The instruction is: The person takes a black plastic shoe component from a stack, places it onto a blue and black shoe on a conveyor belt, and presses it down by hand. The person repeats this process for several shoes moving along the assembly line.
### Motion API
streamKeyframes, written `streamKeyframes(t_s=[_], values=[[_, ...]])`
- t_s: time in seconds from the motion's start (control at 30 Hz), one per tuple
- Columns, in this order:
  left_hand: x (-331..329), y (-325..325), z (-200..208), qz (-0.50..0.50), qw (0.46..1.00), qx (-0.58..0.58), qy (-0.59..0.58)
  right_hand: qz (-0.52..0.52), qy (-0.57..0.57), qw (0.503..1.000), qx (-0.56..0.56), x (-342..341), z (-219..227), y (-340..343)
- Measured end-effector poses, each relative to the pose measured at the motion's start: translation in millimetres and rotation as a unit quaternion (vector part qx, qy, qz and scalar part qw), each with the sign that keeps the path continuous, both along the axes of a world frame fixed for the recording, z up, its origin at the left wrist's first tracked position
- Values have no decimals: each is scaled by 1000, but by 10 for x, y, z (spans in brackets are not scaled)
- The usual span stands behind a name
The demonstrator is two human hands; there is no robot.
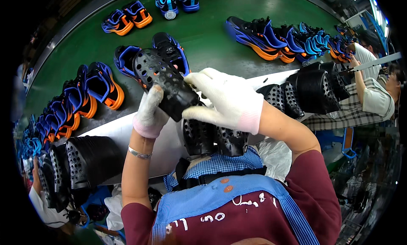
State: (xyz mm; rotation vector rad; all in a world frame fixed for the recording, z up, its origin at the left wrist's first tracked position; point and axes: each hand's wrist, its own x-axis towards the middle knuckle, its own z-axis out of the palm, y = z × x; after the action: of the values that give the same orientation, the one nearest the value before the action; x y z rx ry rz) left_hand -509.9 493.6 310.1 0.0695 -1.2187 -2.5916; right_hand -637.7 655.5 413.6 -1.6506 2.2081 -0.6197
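Observation:
In front of me I hold up a black plastic shoe tree [174, 92] whose toe half is pierced with round holes. My left hand [148, 110], in a white glove with a pink cuff, grips its near left side with the thumb on top. My right hand [229, 96], gloved alike, closes round its right side and heel end. Just behind it on the green table stand two dark shoes [171, 50], partly covered by the shoe tree. More black perforated shoe trees [232, 140] lie below my hands at the table's near edge.
Rows of black shoes with orange soles [101, 84] run along the left, and another row [258, 38] stands at the far right. Two pairs sit at the back. Black shoe trees [95, 159] crowd the near edge on both sides. Another person [375, 96] sits at the right.

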Motion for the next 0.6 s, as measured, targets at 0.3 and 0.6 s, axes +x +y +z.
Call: streamKeyframes(t_s=[0.3, 0.6], values=[[-142, 14, -20, 93, 993, 27, -63, -67, 90, 994, -9, 13, -242, -283], [-179, -67, 18, 142, 989, -12, -36, -90, 42, 995, -18, -16, -318, -423]])
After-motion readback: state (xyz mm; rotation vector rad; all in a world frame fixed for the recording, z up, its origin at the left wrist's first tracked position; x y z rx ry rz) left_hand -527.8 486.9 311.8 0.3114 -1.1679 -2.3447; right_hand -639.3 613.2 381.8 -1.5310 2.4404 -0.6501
